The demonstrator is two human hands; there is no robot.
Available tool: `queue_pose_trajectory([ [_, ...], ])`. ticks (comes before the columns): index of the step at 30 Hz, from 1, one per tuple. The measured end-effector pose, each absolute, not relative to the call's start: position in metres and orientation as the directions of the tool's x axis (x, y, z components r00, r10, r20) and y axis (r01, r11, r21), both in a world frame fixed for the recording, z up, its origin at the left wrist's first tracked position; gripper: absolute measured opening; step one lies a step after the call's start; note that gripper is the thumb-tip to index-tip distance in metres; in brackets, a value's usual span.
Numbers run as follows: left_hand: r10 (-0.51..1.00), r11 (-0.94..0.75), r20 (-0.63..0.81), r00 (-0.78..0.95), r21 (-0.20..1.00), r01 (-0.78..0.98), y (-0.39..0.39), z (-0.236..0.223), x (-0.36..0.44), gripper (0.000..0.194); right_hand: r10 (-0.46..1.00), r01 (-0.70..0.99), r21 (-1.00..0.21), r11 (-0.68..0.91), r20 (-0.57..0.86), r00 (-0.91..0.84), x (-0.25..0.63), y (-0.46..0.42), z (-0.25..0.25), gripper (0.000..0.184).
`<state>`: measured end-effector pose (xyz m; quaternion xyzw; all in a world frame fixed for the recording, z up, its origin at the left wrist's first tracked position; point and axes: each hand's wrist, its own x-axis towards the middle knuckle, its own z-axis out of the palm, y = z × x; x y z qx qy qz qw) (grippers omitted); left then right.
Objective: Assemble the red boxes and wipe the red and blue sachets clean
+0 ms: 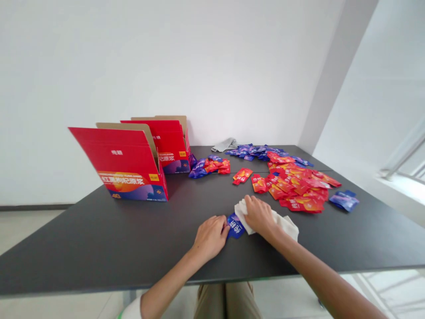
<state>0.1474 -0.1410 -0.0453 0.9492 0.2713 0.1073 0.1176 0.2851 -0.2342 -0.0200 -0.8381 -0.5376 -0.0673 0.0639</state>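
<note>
A blue pouch with white lettering (pixel 235 227) lies flat on the dark table near its front edge. My left hand (pixel 211 236) is closed on the pouch's left end, fingers curled at its edge. My right hand (pixel 259 214) grips a white cloth (pixel 288 227), bunched under the fingers, and presses it against the pouch's right end. The cloth covers that part of the pouch. Beyond my right hand spreads a heap of red pouches (pixel 300 188), and a single red pouch (pixel 242 176) lies just left of it.
Two open red cartons, a nearer one (pixel 133 177) and a farther one (pixel 172 148), stand at the left. A small mixed pile of pouches (pixel 212 165) is beside them. Blue pouches (pixel 254 151) and a grey cloth (pixel 226 145) lie at the back; another blue pouch (pixel 344 200) rests at right.
</note>
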Motion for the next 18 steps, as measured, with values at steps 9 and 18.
queue_pose_trajectory([
  [9, 0.53, -0.833, 0.18, 0.829, 0.294, 0.469, -0.144, -0.049, 0.148, 0.016, 0.861, 0.884, -0.072, -0.462, 0.202, 0.466, 0.298, -0.229, -0.03, 0.019],
  [18, 0.592, -0.776, 0.355, 0.724, 0.494, 0.393, -0.077, 0.004, 0.135, 0.024, 0.689, 0.715, -0.242, -0.656, 0.194, 0.698, 0.376, -0.24, -0.045, 0.015],
])
